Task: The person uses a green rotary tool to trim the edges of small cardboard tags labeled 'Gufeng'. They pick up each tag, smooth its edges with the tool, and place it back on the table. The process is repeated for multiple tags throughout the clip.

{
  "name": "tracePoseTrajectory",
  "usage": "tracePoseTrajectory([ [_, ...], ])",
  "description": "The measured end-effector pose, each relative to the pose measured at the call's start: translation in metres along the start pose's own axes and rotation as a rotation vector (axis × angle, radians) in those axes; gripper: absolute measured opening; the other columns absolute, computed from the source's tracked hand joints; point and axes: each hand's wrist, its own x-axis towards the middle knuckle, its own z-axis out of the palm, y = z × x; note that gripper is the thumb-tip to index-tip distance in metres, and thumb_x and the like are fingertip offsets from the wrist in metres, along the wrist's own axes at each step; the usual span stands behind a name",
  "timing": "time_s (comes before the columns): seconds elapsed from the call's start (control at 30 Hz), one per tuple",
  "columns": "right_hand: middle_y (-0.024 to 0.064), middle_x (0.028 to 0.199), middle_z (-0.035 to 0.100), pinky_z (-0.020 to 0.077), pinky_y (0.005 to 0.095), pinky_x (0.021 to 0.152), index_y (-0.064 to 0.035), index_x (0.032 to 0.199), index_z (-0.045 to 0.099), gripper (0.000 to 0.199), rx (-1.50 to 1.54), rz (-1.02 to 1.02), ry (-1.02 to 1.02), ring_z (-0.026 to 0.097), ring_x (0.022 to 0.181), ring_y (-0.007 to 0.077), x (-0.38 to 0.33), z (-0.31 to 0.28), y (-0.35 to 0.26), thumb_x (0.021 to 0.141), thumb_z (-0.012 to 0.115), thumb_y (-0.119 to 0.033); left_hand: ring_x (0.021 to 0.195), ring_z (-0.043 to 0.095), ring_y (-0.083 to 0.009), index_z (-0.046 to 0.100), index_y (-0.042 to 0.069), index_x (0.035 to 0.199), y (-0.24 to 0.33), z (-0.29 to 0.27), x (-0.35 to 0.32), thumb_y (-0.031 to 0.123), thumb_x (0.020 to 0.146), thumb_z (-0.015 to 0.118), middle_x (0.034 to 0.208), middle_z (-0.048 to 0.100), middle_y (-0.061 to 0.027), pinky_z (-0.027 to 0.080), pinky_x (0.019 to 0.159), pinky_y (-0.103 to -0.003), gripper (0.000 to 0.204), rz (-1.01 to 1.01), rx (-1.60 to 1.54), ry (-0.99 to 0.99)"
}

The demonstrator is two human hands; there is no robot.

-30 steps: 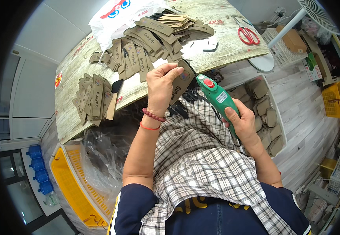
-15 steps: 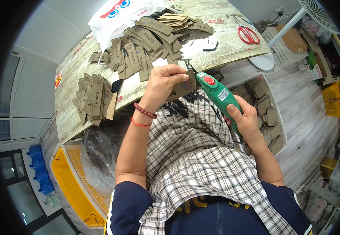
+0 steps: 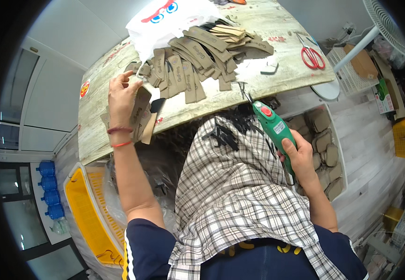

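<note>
My right hand point(image 3: 298, 151) is wrapped round the handle of a green electric cutter point(image 3: 273, 126) with a red button. The cutter's dark tip points up and left, just off the table's near edge. Off to the left, my left hand point(image 3: 122, 98) is over a small pile of olive-brown strips point(image 3: 142, 122), with a printed strip point(image 3: 141, 99) at its thumb. My hand and wrist hide most of that pile. A black-ended strip point(image 3: 157, 106) lies beside it. Dark offcuts point(image 3: 223, 135) lie on my checked apron point(image 3: 239, 177).
A larger heap of similar strips point(image 3: 197, 56) and a white plastic bag point(image 3: 151, 32) cover the table's point(image 3: 286, 60) middle. Red-handled scissors point(image 3: 313, 58) lie at its right. Below stand a white bin of brown pieces point(image 3: 344, 163) and a yellow basket point(image 3: 83, 210).
My left hand has moved left from the cutter to the small pile, taking the strip with it. The cutter remains in my right hand. The whole view has shifted slightly.
</note>
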Motion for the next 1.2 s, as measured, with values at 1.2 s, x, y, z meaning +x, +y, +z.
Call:
tracePoseTrajectory([
  [1.2, 0.0001, 0.068, 0.057, 0.0424, 0.0218, 0.051, 0.0013, 0.114, 0.060, 0.039, -0.003, -0.020, 0.082, 0.051, 0.056, 0.0048, 0.004, 0.025, -0.002, 0.092, 0.062, -0.032, 0.077, 0.067, -0.0191, 0.063, 0.001, 0.095, 0.120, 0.123, -0.096, 0.008, 0.091, 0.062, 0.089, 0.069, -0.0103, 0.056, 0.070, -0.032, 0.009, -0.676, -1.536, -0.145],
])
